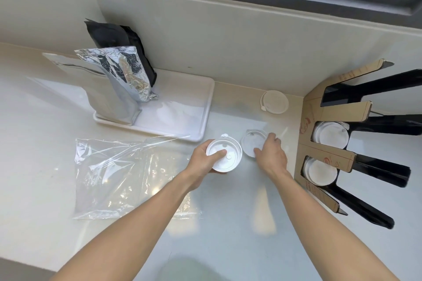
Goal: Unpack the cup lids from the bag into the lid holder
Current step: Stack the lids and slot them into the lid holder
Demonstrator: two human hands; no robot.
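My left hand (206, 161) grips a stack of white cup lids (226, 155) just above the counter, thumb across the top lid. My right hand (270, 151) rests its fingers on a single clear lid (252, 143) lying on the counter beside the stack. The empty clear plastic bag (127, 173) lies flat to the left. At the right edge stands the lid holder (331, 148), cardboard with black dividers; white lids (331, 136) fill one slot and more lids (320, 171) the slot below. Another lid (275, 101) lies alone near the wall.
A white tray (196, 125) at the back holds a silver foil pouch (118, 80) and a black pouch (123, 41). The wall and a window frame run along the back. The holder's upper slots (342, 96) look dark inside.
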